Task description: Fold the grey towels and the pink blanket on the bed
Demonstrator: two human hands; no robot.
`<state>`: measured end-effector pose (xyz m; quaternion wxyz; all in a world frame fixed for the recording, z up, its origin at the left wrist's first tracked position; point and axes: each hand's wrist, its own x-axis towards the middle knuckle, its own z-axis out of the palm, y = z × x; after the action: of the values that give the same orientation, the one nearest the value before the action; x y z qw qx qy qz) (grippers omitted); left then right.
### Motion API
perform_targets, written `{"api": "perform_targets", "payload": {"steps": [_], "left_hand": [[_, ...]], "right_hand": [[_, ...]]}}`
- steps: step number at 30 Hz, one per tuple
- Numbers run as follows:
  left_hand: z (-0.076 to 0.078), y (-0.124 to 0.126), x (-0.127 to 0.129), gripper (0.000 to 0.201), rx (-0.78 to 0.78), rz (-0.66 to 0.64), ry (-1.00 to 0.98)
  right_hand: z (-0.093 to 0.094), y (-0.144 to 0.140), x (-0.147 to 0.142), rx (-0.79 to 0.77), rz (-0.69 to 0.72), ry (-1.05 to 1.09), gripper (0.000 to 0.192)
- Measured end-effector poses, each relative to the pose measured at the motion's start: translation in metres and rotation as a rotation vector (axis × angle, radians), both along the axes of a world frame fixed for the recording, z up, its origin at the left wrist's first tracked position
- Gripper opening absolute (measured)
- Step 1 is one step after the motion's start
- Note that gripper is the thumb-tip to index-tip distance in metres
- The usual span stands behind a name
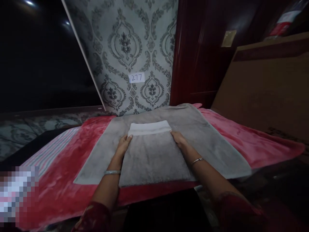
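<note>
A white folded cloth (149,128) lies flat on a large grey towel (217,151), its long sides running left to right. At its near left corner, my left hand (124,143) is closed with thumb and finger on the edge. The opposite near corner is between the fingers of my right hand (178,138). Both forearms reach in from the bottom, over the towel, each with a bracelet at the wrist. What kind of cloth the white piece is does not show.
Beneath the towel spreads a red and pink blanket (70,167), with a striped cloth (55,148) at its left. A dark screen (45,58) stands left. At right, a cardboard box (263,83) carries a bottle (285,22). A paper label (136,77) marks the patterned wall.
</note>
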<state>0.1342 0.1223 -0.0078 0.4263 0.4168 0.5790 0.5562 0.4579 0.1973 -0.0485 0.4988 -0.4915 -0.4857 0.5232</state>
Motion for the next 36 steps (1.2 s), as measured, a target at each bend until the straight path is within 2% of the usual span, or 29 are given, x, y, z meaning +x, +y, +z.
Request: {"api": "perform_targets", "payload": {"steps": [5, 11, 14, 17, 20, 23, 25, 29, 32, 36], "left_hand": [[-0.009, 0.007, -0.004, 0.039, -0.020, 0.003, -0.021], [-0.009, 0.006, -0.004, 0.051, -0.032, -0.005, -0.086], [-0.002, -0.002, -0.003, 0.076, -0.015, -0.021, -0.132], [0.008, -0.011, 0.000, 0.099, -0.003, -0.067, -0.161], [0.020, -0.016, 0.006, 0.099, 0.004, -0.112, -0.130], [0.038, -0.023, 0.012, 0.095, -0.054, -0.127, -0.090], [0.056, -0.029, 0.017, 0.096, -0.056, -0.120, -0.047], [0.103, -0.034, 0.042, 0.093, 0.049, -0.126, 0.087], [0.138, -0.034, 0.090, 0.089, 0.175, -0.247, 0.096], [0.175, -0.040, 0.192, 0.084, 0.314, -0.550, -0.031]], "right_hand": [[-0.008, 0.007, 0.002, 0.040, -0.167, -0.185, 0.023], [-0.011, -0.010, 0.009, 0.054, -0.160, -0.166, 0.021], [-0.008, -0.030, 0.014, 0.069, -0.094, -0.076, 0.041], [0.002, -0.049, 0.013, 0.040, 0.043, 0.090, 0.077], [0.016, -0.057, 0.004, -0.008, 0.127, 0.171, 0.098], [0.035, -0.060, -0.005, 0.001, 0.119, 0.179, 0.099], [0.050, -0.068, -0.003, 0.051, 0.089, 0.171, 0.097], [0.085, -0.106, 0.032, 0.225, -0.019, 0.172, 0.093], [0.118, -0.159, 0.079, 0.372, -0.171, 0.115, 0.091], [0.164, -0.249, 0.152, 0.513, -0.460, -0.071, 0.087]]}}
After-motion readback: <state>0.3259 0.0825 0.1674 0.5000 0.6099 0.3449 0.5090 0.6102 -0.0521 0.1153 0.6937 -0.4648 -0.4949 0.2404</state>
